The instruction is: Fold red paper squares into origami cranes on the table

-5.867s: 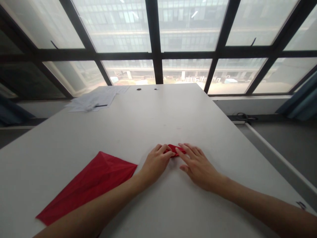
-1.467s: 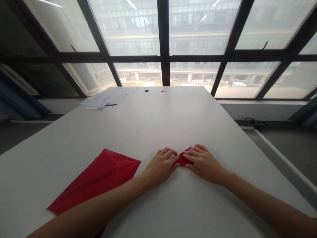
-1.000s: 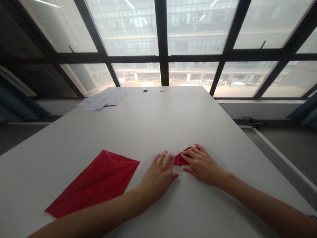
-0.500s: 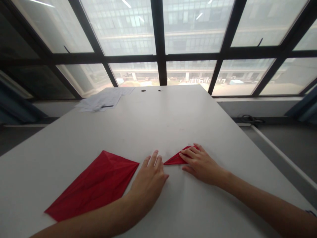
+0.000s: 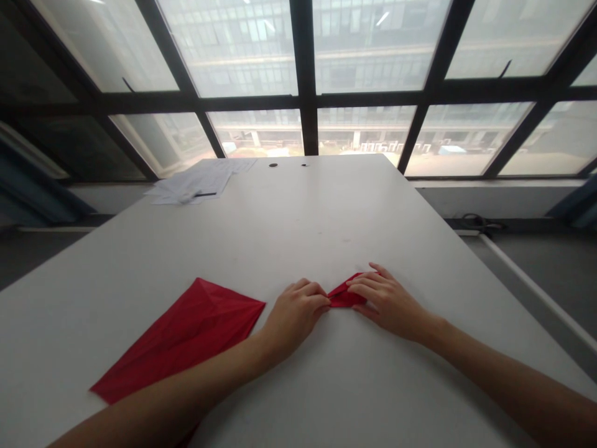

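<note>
A small folded red paper (image 5: 344, 299) lies on the white table, its pointed end toward the left. Closed in a pinch, my left hand (image 5: 298, 311) grips that point. At the other end my right hand (image 5: 385, 298) has its fingers curled over the paper, the thumb along the near edge and one finger raised. Part of the paper is hidden beneath the right fingers. A larger red paper (image 5: 186, 342), kite-shaped and creased, lies flat to the left, and my left forearm crosses over its near side.
The long white table (image 5: 261, 230) reaches back to a dark-framed window wall. At its far left lie loose white papers (image 5: 200, 180) with a dark pen (image 5: 205, 195) on top. A coiled black cable (image 5: 480, 221) is on the floor at the right.
My left hand has moved right and closed from spread fingers onto the small paper's tip. My right hand stays on the paper, one finger now lifted. The camera view shifted slightly.
</note>
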Demonstrator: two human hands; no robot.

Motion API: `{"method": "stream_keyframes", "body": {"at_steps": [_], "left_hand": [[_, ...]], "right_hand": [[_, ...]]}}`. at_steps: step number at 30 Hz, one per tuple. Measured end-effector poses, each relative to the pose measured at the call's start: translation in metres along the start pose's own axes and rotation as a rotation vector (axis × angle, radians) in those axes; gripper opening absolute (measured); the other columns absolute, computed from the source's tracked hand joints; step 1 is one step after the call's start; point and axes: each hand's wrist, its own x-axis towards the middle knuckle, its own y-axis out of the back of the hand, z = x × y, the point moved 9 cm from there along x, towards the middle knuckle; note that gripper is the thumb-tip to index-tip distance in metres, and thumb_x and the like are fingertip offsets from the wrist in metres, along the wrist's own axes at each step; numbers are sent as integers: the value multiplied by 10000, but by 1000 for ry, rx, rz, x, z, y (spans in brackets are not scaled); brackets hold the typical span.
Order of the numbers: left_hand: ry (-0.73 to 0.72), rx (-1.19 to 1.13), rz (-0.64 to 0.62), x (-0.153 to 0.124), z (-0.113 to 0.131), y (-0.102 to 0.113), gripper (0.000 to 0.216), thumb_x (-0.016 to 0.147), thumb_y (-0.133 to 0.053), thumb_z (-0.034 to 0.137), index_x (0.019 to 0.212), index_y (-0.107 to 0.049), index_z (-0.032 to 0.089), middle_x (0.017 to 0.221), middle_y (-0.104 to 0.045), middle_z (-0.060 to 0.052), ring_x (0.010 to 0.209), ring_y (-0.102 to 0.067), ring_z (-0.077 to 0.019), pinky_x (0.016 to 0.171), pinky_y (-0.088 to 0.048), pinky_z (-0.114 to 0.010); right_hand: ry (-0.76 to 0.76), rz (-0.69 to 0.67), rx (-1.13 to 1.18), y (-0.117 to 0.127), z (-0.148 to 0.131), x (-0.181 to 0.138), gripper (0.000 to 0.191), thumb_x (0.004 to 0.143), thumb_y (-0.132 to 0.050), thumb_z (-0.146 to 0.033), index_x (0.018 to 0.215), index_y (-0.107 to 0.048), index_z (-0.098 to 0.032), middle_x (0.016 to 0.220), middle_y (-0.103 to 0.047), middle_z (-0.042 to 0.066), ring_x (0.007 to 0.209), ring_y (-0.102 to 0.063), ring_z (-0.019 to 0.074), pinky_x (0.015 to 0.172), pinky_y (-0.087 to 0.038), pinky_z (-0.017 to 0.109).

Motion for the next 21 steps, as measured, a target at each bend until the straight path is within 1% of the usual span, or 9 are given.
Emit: {"method": "stream_keyframes", "body": {"at_steps": [2,4,6,9,11,13,17,19,21], "left_hand": [[0,-6,-2,0,-1,-1,133,948,-614,220,952,-746,239,955,-712,-26,924,-595,-188,879,-484,-319],[2,-19,-4,1,-2,-1,148,960,-593,213,950,-740,233,948,-706,-29,922,-592,-187,873,-484,-317],[10,-39,11,2,-2,-1,167,971,-568,210,941,-732,225,940,-700,-36,919,-590,-188,862,-487,-315],[27,-65,37,3,-3,0,188,980,-540,203,929,-721,212,930,-691,-45,917,-588,-189,854,-492,-317],[33,-65,37,3,-4,-1,192,979,-532,193,916,-712,205,931,-684,-47,920,-586,-190,850,-495,-314],[30,-56,35,3,-4,-1,188,977,-529,188,906,-703,200,941,-678,-48,929,-584,-192,851,-495,-313],[8,-45,33,4,-2,0,179,975,-531,180,902,-694,201,956,-678,-44,940,-580,-194,862,-490,-314],[2,-36,27,4,-1,0,168,974,-528,169,977,-691,208,971,-681,-42,946,-580,-197,869,-487,-318],[3,-9,19,3,0,0,230,972,-521,149,1143,-655,226,991,-680,-41,950,-579,-201,875,-487,-329]], "right_hand": [[33,1,7,2,1,-1,108,961,-590,-251,1035,-668,-255,1136,-719,34,1090,-620,203,1148,-284,496],[63,6,-16,3,0,-1,118,978,-561,-247,997,-677,-254,1128,-721,27,1079,-623,197,1150,-277,497],[74,22,-41,5,-1,0,158,991,-529,-227,961,-683,-249,1087,-727,28,1043,-627,189,1132,-296,481],[55,49,-54,7,1,2,194,996,-510,-229,899,-678,-230,993,-720,44,965,-614,188,1021,-391,413],[38,56,-57,8,3,3,179,988,-536,-277,887,-673,-223,955,-703,53,939,-593,201,945,-415,389],[46,38,-63,7,3,2,166,973,-567,-314,876,-669,-225,948,-690,54,943,-576,212,929,-406,393],[103,-7,-97,7,-1,1,130,951,-605,-320,892,-680,-232,969,-689,49,979,-560,226,965,-369,416],[110,-6,-105,8,0,1,127,956,-595,-298,899,-689,-234,960,-689,48,969,-558,221,963,-365,413],[94,1,-79,7,3,1,163,975,-555,-262,886,-689,-235,925,-682,42,925,-558,204,930,-378,390]]}}
